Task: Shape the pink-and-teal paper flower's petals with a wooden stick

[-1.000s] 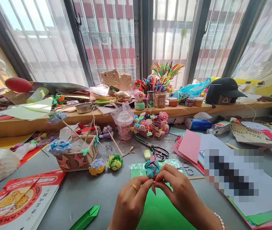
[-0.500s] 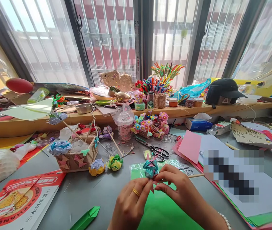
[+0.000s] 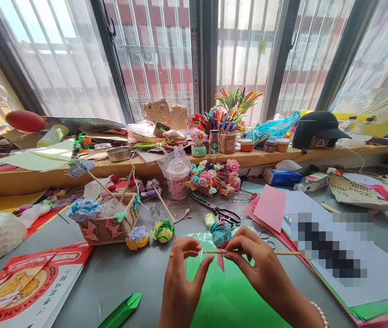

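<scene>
At table centre, six o'clock of the view: two bare hands over a green paper sheet (image 3: 230, 291).

Item 1. Right hand (image 3: 258, 269), thumb and forefinger pinched on a thin wooden stick (image 3: 279, 253) lying level, its free end running to three o'clock. A teal-and-pink folded paper flower (image 3: 220, 233) sits just above the pinch, at twelve o'clock of the fingers; a pink paper tail hangs below.

Item 2. Left hand (image 3: 183, 278), fingers spread and curved, thumb and forefinger apart, tips close to the stick's near end but seemingly holding nothing. Ring on one finger.

Step judged: fixing the flower to its stem. The next move seems to call for the left fingers to close on the stick end or the pink tail while the right hand steadies it.

Item 3. Black-handled scissors (image 3: 226, 214), twelve o'clock of the flower. Yellow-green flower (image 3: 163, 231) and yellow-lilac flower (image 3: 138, 238), ten o'clock. Woven paper basket (image 3: 106, 225), further left.

Writing: red-and-white printed pack (image 3: 26, 287), eight o'clock, bears Chinese characters and Latin capitals, upside down, not legible in full. A patch at three o'clock is blurred out.
</scene>
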`<state>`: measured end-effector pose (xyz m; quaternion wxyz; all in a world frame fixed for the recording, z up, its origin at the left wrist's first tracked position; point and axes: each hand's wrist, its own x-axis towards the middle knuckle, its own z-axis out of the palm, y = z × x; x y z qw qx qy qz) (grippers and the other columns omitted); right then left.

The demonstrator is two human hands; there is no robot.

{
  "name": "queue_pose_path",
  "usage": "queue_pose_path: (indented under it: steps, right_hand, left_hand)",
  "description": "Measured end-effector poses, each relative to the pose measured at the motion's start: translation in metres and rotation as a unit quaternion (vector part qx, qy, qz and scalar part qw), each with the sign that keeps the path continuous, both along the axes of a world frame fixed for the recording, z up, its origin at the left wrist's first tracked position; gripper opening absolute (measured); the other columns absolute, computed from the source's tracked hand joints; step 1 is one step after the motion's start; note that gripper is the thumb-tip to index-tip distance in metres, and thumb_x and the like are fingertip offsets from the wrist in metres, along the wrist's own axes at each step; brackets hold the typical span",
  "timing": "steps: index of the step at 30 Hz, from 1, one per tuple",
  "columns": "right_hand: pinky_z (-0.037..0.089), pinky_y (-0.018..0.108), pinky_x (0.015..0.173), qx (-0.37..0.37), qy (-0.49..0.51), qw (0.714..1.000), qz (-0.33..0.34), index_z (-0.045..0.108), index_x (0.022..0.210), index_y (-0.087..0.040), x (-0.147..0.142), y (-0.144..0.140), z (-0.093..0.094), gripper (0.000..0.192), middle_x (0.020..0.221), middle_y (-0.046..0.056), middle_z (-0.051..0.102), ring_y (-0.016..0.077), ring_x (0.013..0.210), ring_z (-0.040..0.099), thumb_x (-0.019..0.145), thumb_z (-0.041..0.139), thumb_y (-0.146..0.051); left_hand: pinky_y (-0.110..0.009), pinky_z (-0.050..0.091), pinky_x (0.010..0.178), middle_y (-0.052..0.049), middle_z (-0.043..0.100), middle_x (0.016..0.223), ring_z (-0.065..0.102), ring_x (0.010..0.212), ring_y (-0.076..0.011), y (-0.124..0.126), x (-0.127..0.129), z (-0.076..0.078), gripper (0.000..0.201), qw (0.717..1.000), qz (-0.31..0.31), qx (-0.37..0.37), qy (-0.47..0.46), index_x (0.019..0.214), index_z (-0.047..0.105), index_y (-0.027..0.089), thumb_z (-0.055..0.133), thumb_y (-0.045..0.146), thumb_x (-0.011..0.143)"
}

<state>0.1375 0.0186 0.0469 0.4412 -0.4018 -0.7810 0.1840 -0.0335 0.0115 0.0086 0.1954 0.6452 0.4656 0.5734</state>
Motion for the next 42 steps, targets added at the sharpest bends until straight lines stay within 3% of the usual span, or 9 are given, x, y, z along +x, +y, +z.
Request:
queue_pose_path:
  steps: [2,6,9,18,28,31,35,38,42]
  right_hand:
    - [0.047,0.024,0.060,0.003,0.007,1.000,0.002,0.059,0.076,-0.017,0.000,0.000,0.000,0.009,0.075,0.003,0.056,0.0152,0.068,0.057,0.083,0.055,-0.016]
    - [0.045,0.023,0.055,0.015,0.006,1.000,0.001,0.058,0.074,-0.017,-0.001,-0.001,-0.001,0.010,0.073,0.002,0.056,0.0145,0.065,0.055,0.083,0.054,-0.015]
    - [0.046,0.024,0.057,0.022,0.012,1.000,0.004,0.058,0.073,-0.017,-0.002,-0.001,-0.001,0.011,0.072,0.002,0.056,0.0144,0.065,0.055,0.083,0.053,-0.015]
    - [0.046,0.023,0.056,0.044,0.045,0.998,0.009,0.056,0.074,-0.017,-0.004,-0.004,-0.002,0.010,0.073,0.003,0.055,0.0145,0.066,0.054,0.083,0.052,-0.014]
    - [0.047,0.024,0.057,0.034,0.060,0.998,0.012,0.055,0.076,-0.018,-0.005,-0.004,-0.004,0.011,0.074,0.003,0.053,0.0154,0.069,0.054,0.084,0.050,-0.014]
    - [0.046,0.024,0.056,0.038,0.047,0.998,0.020,0.055,0.075,-0.018,-0.003,-0.004,-0.002,0.010,0.073,0.002,0.054,0.0148,0.066,0.054,0.084,0.051,-0.015]
    - [0.046,0.024,0.058,0.039,0.020,0.998,0.052,0.056,0.076,-0.018,-0.004,-0.006,0.000,0.011,0.075,0.003,0.056,0.0149,0.067,0.055,0.084,0.051,-0.014]
    - [0.046,0.025,0.059,0.032,-0.001,0.997,0.072,0.057,0.078,-0.017,-0.005,-0.008,-0.001,0.011,0.076,0.004,0.056,0.0154,0.068,0.055,0.085,0.050,-0.014]
    - [0.046,0.026,0.061,0.028,-0.013,0.996,0.082,0.059,0.079,-0.016,-0.006,-0.009,-0.003,0.010,0.077,0.005,0.056,0.0161,0.069,0.055,0.085,0.051,-0.014]
  left_hand:
    - [-0.029,0.049,0.068,-0.002,0.062,0.079,0.062,0.075,-0.0164,0.002,0.003,0.002,0.022,0.973,-0.111,-0.161,-0.119,0.087,0.053,0.018,0.062,0.035,0.076]
    - [-0.026,0.048,0.064,-0.003,0.067,0.072,0.062,0.067,-0.0145,0.006,0.008,0.004,0.036,0.849,-0.289,-0.360,-0.256,0.083,0.062,0.013,0.070,0.043,0.065]
    - [-0.023,0.047,0.060,-0.002,0.066,0.066,0.061,0.059,-0.0112,0.006,0.011,0.004,0.035,0.819,-0.296,-0.398,-0.288,0.075,0.064,0.011,0.072,0.043,0.063]
    - [-0.018,0.044,0.051,0.000,0.064,0.055,0.058,0.048,-0.0072,0.001,0.016,0.013,0.034,0.789,-0.300,-0.423,-0.329,0.060,0.059,0.012,0.077,0.041,0.057]
    - [-0.023,0.046,0.055,0.001,0.061,0.059,0.058,0.052,-0.0100,0.000,0.016,0.008,0.034,0.827,-0.286,-0.378,-0.302,0.065,0.056,0.014,0.074,0.042,0.060]
    - [-0.026,0.050,0.065,-0.003,0.058,0.089,0.061,0.074,-0.0142,0.000,0.013,0.007,0.047,0.885,-0.226,-0.294,-0.282,0.096,0.051,0.018,0.075,0.037,0.060]
    - [-0.033,0.055,0.068,-0.012,0.033,0.134,0.060,0.081,-0.0158,-0.004,0.008,0.011,0.079,0.942,-0.198,-0.165,-0.215,0.127,0.021,0.034,0.071,0.035,0.067]
    - [-0.029,0.056,0.063,-0.009,0.031,0.139,0.062,0.077,-0.0144,-0.006,0.005,0.015,0.066,0.944,-0.247,-0.151,-0.159,0.127,0.026,0.036,0.064,0.028,0.075]
    - [-0.031,0.056,0.068,-0.009,0.032,0.138,0.061,0.089,-0.0195,-0.005,0.002,0.013,0.053,0.968,-0.218,-0.100,-0.075,0.123,0.038,0.032,0.060,0.019,0.077]
